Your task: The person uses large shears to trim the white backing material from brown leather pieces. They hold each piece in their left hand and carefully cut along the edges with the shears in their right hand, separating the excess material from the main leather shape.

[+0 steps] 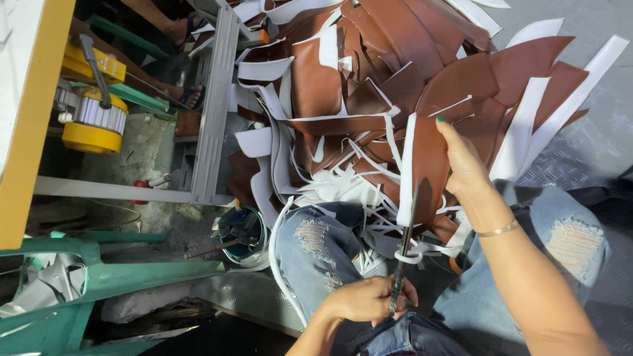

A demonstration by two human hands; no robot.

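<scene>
Centre frame: left hand (369,298) fist-closed on scissors (403,250); right hand (463,158) pinches brown strip (428,165). Risk: blades near fingers, possible nick if strip slips.

Brown leather piece (430,165), white-backed

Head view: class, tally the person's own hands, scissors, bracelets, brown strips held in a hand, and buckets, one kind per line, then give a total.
Hands: 2 (left hand, right hand)
Scissors: 1
Bracelet: 1
Brown strip held: 1
Bucket: 1
Total: 6
</scene>
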